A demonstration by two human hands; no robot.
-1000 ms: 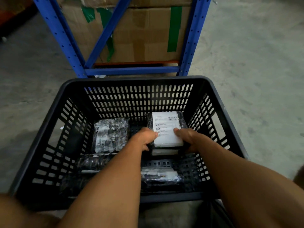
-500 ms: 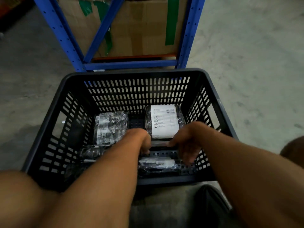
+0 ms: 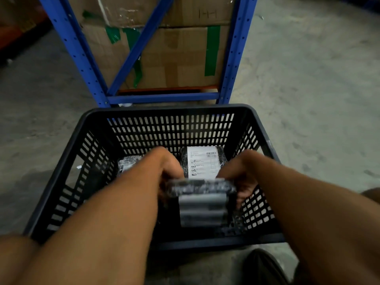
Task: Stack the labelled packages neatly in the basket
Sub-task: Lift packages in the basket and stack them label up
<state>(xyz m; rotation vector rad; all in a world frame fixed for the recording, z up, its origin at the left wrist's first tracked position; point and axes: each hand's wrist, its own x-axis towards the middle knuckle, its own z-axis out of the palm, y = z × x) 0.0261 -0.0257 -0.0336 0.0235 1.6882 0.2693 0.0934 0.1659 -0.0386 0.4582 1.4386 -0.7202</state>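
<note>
A black slotted plastic basket [image 3: 170, 128] stands on the floor in front of me. Both hands are inside it. My left hand [image 3: 164, 163] and my right hand [image 3: 242, 173] grip the two ends of a black wrapped package [image 3: 202, 202] with a white label, blurred by motion, held above the basket floor near the front. Behind it, at the back right, a labelled package [image 3: 202, 162] lies flat on a stack. A plastic-wrapped package [image 3: 128, 164] lies at the back left, mostly hidden by my left arm.
A blue metal rack [image 3: 232, 52] with taped cardboard boxes [image 3: 176, 58] stands just behind the basket. Grey concrete floor [image 3: 308, 89] surrounds it. A dark shoe [image 3: 263, 266] shows at the bottom edge, below the basket's front rim.
My hands left the labelled package at the back right, came toward the front of the basket, and took hold of another package there, lifting it. The camera view tilted up.
</note>
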